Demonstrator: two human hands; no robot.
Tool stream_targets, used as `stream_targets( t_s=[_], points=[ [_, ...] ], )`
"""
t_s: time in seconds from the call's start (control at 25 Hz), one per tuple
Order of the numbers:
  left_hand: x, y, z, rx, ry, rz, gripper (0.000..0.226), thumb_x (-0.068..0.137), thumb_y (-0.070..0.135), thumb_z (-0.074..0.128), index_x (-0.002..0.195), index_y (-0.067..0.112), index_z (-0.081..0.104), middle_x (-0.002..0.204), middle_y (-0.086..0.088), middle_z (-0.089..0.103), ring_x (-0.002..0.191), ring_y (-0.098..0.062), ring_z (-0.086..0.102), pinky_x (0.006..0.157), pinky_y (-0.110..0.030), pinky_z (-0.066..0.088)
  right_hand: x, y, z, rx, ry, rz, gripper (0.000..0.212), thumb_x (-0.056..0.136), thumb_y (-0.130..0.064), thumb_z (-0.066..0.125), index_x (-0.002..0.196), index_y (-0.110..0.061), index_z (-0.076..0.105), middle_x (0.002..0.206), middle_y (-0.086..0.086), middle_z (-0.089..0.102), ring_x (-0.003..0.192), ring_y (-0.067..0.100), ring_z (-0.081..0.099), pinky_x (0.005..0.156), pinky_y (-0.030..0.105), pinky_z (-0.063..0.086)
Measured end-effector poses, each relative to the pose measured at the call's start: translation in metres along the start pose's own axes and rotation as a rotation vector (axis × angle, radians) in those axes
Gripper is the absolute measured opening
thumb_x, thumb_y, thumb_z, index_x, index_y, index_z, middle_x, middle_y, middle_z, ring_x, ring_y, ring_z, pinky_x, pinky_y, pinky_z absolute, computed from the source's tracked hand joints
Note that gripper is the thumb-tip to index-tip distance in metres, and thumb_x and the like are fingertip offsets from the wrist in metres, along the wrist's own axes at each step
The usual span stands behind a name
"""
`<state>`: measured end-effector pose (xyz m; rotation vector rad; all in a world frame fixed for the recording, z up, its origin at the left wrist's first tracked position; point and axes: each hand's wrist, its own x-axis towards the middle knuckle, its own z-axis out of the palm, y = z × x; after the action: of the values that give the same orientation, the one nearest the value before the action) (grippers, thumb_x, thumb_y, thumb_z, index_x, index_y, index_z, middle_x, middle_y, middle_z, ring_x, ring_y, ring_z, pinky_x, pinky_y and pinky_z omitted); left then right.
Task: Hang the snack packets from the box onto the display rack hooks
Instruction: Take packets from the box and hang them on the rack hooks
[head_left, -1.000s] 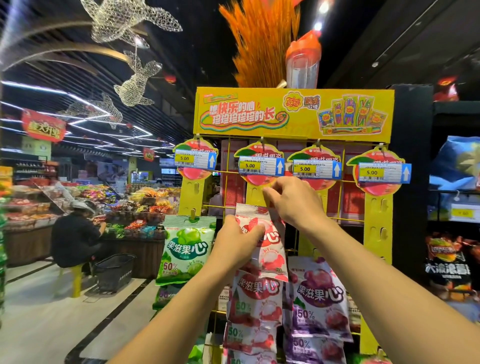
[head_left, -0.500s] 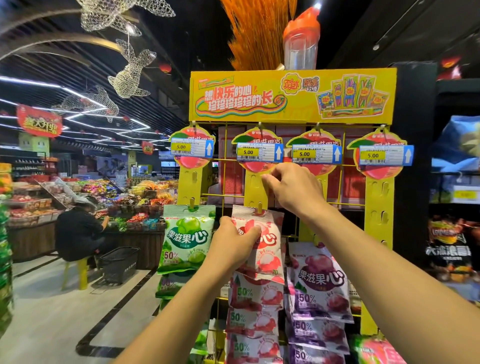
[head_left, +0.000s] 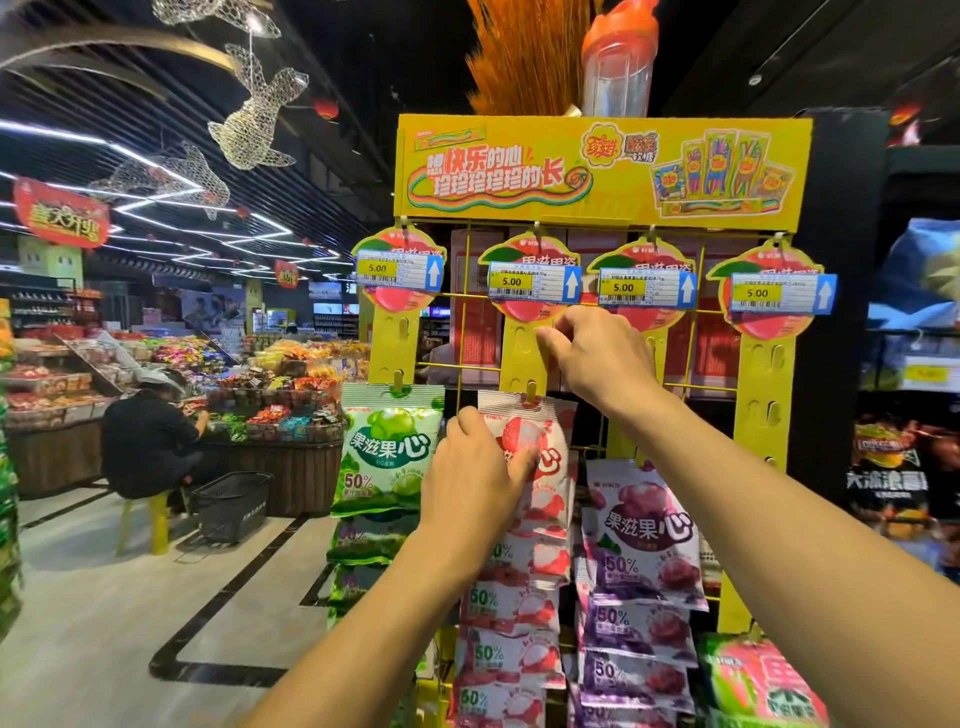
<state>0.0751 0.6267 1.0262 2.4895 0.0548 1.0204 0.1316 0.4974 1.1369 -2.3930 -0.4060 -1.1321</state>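
A yellow display rack (head_left: 602, 171) with hanging strips stands in front of me. A red-and-white lychee snack packet (head_left: 545, 441) hangs from a yellow hook (head_left: 531, 391) on the second strip, and my left hand (head_left: 475, 473) holds its left side. My right hand (head_left: 597, 358) pinches that strip just above the hook, under a 5.00 price tag (head_left: 535, 283). Green packets (head_left: 387, 457) hang on the first strip, purple packets (head_left: 641, 535) on the third, and more red ones below. The box is not in view.
A person in black sits on a yellow stool (head_left: 150, 519) at the left beside a black shopping basket (head_left: 231, 504) and a produce counter (head_left: 280, 415). Dark shelving (head_left: 914, 364) with goods borders the rack on the right. An orange-lidded bottle (head_left: 618, 67) stands on the rack top.
The red packet's top has gone from held below the strip to sitting on the hook. My left hand slid to its left side; my right hand stays pinching the strip above.
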Motion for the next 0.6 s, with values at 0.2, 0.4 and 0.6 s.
stream_targets(
  t_s=[0.2, 0.4, 0.6],
  points=[
    [-0.012, -0.011, -0.006, 0.028, -0.089, 0.052, 0.072, 0.099, 0.057, 0.058, 0.144, 0.008, 0.031, 0.134, -0.009, 0.046, 0.122, -0.032, 0.056, 0.087, -0.037, 0.049, -0.005, -0.008, -0.003, -0.012, -0.001, 0.026, 0.034, 0.1, -0.049, 0.051, 0.098, -0.02, 0.068, 0.098, 0.005, 0.072, 0.096, 0.03, 0.064, 0.071, 0.035, 0.042],
    [-0.034, -0.027, -0.017, 0.116, 0.014, 0.173, 0.077, 0.102, 0.054, 0.051, 0.159, 0.01, 0.024, 0.154, -0.01, 0.039, 0.136, -0.031, 0.046, 0.101, -0.043, 0.049, -0.04, -0.01, -0.002, 0.017, 0.053, 0.044, 0.035, 0.098, -0.048, 0.054, 0.112, -0.017, 0.058, 0.109, 0.006, 0.064, 0.102, 0.03, 0.059, 0.081, 0.04, 0.049],
    [-0.061, -0.029, -0.007, 0.096, 0.087, 0.355, 0.061, 0.093, 0.046, 0.066, 0.138, 0.006, 0.058, 0.139, -0.015, 0.062, 0.121, -0.037, 0.06, 0.091, -0.047, 0.054, -0.101, -0.005, 0.013, -0.216, -0.026, 0.071, 0.047, 0.098, -0.051, 0.05, 0.123, -0.011, 0.052, 0.121, 0.012, 0.056, 0.116, 0.033, 0.051, 0.093, 0.044, 0.045]
  ],
)
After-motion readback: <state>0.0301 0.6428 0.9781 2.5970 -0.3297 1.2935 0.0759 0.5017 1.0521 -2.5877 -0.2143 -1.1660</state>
